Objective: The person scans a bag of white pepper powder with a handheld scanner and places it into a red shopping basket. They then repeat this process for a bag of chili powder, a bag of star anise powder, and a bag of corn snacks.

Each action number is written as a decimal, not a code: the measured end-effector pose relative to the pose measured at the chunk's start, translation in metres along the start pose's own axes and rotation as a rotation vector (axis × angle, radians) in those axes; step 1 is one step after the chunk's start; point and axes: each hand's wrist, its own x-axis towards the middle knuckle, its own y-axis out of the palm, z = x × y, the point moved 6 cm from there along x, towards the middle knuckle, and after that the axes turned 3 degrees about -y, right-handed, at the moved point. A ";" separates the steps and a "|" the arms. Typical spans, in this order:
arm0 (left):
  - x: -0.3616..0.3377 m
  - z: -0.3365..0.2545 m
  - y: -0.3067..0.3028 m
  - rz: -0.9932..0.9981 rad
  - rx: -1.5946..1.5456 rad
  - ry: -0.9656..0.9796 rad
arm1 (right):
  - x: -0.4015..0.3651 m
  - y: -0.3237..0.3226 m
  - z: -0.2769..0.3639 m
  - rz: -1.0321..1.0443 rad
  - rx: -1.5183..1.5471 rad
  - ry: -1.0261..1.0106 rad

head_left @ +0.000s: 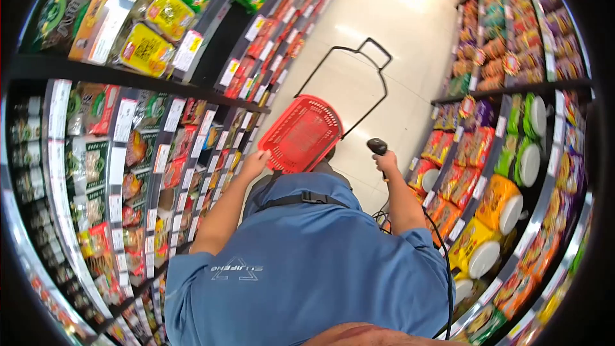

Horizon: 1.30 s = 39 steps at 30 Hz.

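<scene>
Basket (302, 129), red, ahead between my hands.
Left hand (257, 161) nearer, at rim, grip unclear; right hand (385, 161) closed round black handset (377, 147).

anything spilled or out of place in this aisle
Nothing clearly stands out: no spill shows on the floor, and the red basket by the left hand looks intact. The farther packets are too blurred to judge.

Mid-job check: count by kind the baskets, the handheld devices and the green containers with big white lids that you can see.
Red basket: 1, at the left hand
Black handheld device: 1, in the right hand
Green containers with white lids: 2, on the right-side shelves
Total: 4
</scene>
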 end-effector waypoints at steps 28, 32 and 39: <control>0.143 -0.003 -0.073 0.038 0.202 0.001 | 0.017 0.031 0.133 -0.008 0.144 0.016; 0.156 -0.021 -0.081 0.028 0.129 0.008 | 0.031 0.040 0.169 0.008 -0.017 -0.094; 0.146 -0.073 -0.079 -0.043 0.134 0.029 | 0.073 0.020 0.165 0.049 -0.231 -0.050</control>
